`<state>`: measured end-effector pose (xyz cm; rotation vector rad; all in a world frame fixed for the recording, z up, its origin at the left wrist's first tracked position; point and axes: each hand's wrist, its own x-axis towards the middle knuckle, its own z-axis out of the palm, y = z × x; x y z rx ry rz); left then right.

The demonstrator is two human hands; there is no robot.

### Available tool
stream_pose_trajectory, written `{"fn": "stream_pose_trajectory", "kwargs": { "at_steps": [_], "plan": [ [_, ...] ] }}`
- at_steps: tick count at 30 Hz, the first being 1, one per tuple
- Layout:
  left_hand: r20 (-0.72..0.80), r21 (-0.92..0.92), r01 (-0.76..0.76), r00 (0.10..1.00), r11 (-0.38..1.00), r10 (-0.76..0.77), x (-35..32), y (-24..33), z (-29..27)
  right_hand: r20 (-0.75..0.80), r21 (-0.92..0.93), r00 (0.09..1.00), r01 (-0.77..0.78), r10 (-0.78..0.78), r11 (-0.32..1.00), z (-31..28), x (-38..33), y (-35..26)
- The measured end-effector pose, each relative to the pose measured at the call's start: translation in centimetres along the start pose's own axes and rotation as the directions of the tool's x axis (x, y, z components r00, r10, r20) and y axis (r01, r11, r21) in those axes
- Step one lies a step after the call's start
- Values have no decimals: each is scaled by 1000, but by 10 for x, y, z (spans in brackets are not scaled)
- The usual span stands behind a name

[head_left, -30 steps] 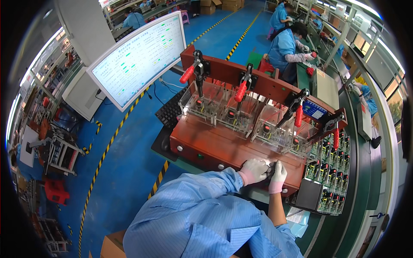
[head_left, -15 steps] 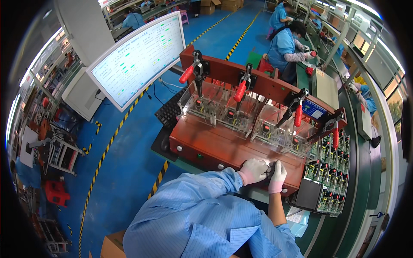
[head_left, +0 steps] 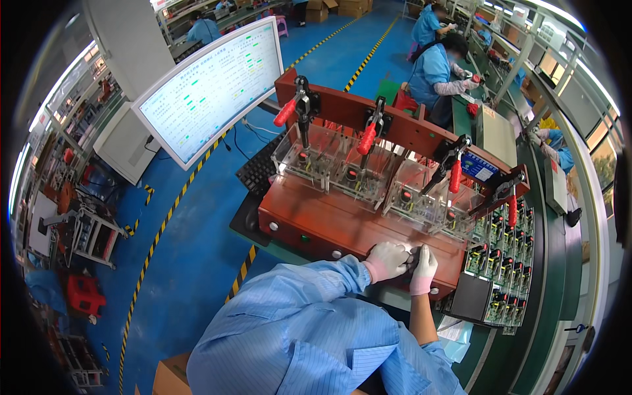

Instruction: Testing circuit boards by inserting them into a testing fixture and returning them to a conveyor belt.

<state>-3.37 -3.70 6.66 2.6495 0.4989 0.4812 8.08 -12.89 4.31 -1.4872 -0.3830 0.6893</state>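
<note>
Two gloved hands meet at the near edge of the reddish-brown test fixture [head_left: 342, 227]. The left hand [head_left: 385, 260] is curled, fingers bent inward around a small dark part [head_left: 413, 261]; the right hand [head_left: 423, 266] stands upright beside it, fingertips pinching the same piece. The part sits between both hands, just above the fixture's front lip; its exact form is too small to make out, possibly a connector or a small board.

Judged by its size, the part should be light and rigid, likely delicate at any pins, and best taken by its edges.

The fixture top is smooth and board-like. Along its far side stand four clear plastic nests [head_left: 368, 174], box-shaped and glossy, each under a toggle clamp with a red handle [head_left: 366, 138]. To the fixture's right, a rack of green circuit boards [head_left: 503, 263] stands on edge. Left of the fixture lies a black keyboard [head_left: 255, 172]; beyond it leans a large white monitor [head_left: 210, 89]. The floor [head_left: 191, 250] is glossy blue.
</note>
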Motion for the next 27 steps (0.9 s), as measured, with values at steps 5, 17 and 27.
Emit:
{"fn": "stream_pose_trajectory", "kwargs": {
  "at_steps": [5,17,27],
  "plan": [
    [9,5,10,1000,1000,-10,0,0,1,0,0,1000,5,-5,1000,1,0,0],
    [-227,-10,63,972,998,-64,-8,-6,40,-28,-104,1000,4,-7,995,-4,6,6],
    [-323,-29,299,900,954,-292,-27,8,50,-17,-270,996,-90,89,959,-4,8,9]
  ]
}}
